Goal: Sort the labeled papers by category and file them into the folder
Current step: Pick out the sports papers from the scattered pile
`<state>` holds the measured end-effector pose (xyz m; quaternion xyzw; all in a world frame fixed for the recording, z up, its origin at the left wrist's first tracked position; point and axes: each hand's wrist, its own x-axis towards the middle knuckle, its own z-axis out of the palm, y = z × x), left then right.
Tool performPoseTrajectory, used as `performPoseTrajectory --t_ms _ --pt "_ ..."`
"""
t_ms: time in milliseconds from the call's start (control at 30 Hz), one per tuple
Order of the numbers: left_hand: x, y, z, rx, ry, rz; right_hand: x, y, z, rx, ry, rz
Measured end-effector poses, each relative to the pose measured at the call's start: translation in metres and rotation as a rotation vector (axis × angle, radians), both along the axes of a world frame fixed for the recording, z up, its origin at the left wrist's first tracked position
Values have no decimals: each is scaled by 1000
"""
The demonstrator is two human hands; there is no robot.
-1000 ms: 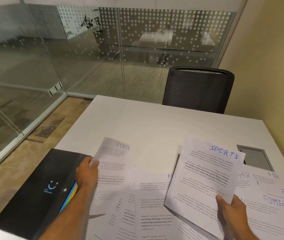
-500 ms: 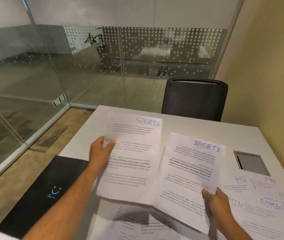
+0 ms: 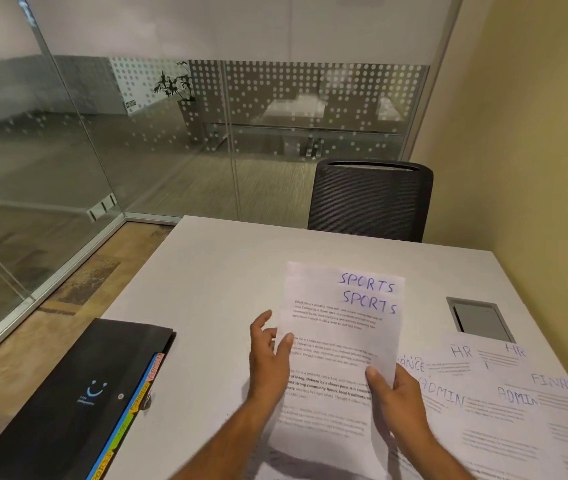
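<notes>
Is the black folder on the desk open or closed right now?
Closed. The black folder lies flat on the desk, cover down, with only coloured tabs poking out along its right edge.

A: What's past the table (image 3: 227,271)?
B: A black mesh chair (image 3: 370,202), pushed up to the far edge.
A: And set in the tabletop?
B: A grey hatch (image 3: 479,320), near the yellow wall (image 3: 535,150).
A: Behind the dotted glass (image 3: 310,109)?
B: A plant (image 3: 175,83) in a planter.
</notes>
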<state>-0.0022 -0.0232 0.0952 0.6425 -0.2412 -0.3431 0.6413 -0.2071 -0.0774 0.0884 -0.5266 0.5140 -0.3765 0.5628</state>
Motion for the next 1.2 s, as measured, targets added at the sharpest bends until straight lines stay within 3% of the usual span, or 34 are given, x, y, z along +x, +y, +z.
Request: performPoseTrajectory --t_ms 200,433,800,1200 --pt "-14 20 10 -87 -150 -73 -5 4 -11 -38 -73 -3" --pt "-16 25 -8 19 -166 -145 -3 7 -29 55 -50 11" --pt "-13 16 -34 259 -215 -217 -2 -7 -56 99 241 69" --pt "29 -18 -24 309 -222 -146 27 -43 -31 162 199 102"
